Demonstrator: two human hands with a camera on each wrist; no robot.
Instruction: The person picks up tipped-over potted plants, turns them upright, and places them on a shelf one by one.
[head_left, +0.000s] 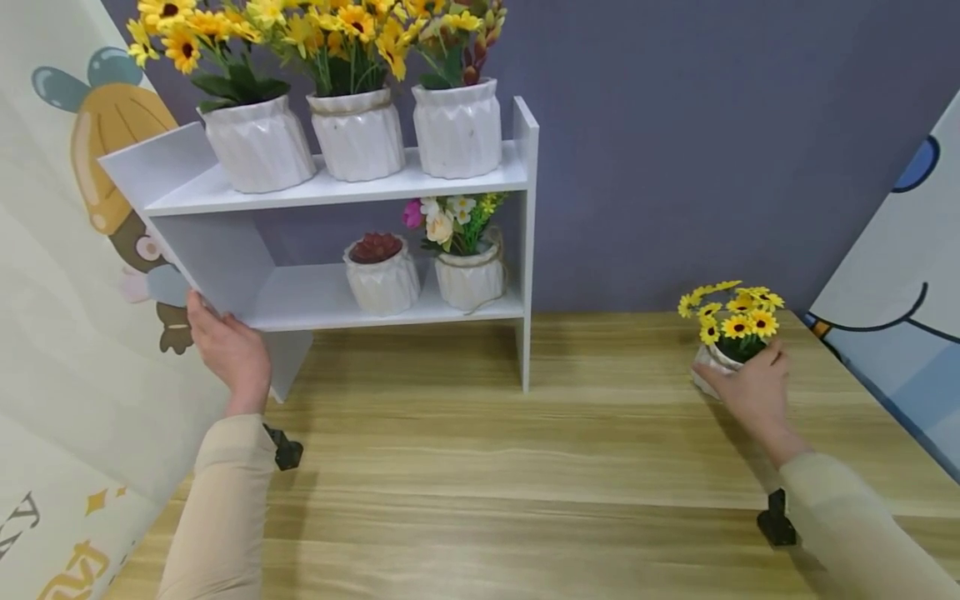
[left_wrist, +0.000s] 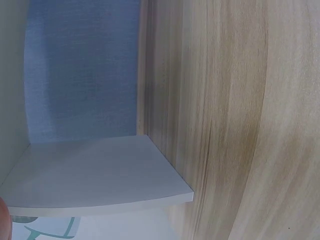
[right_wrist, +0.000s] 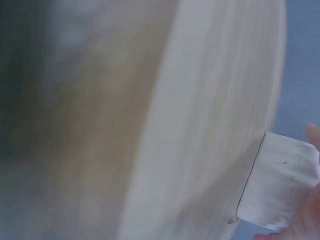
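Observation:
On the right of the table, my right hand (head_left: 750, 390) grips a white ceramic pot (head_left: 703, 382) of small yellow sunflowers (head_left: 738, 323), thumb on its left side and fingers on its right. That pot's pale wall (right_wrist: 280, 182) shows close up in the right wrist view, with part of the hand at the frame's edge. My left hand (head_left: 231, 350) rests against the left side panel of a white two-tier shelf (head_left: 341, 321), near the lower board. In the left wrist view only a sliver of a finger (left_wrist: 4, 222) shows beside the panel.
Several yellow flowers in white pots (head_left: 258, 146) line the upper board. Below stand a red succulent pot (head_left: 382, 283) and a mixed flower pot (head_left: 471, 279). The wooden table (head_left: 480, 467) meets a grey-blue wall behind; cartoon-printed panels (head_left: 900, 333) flank both sides.

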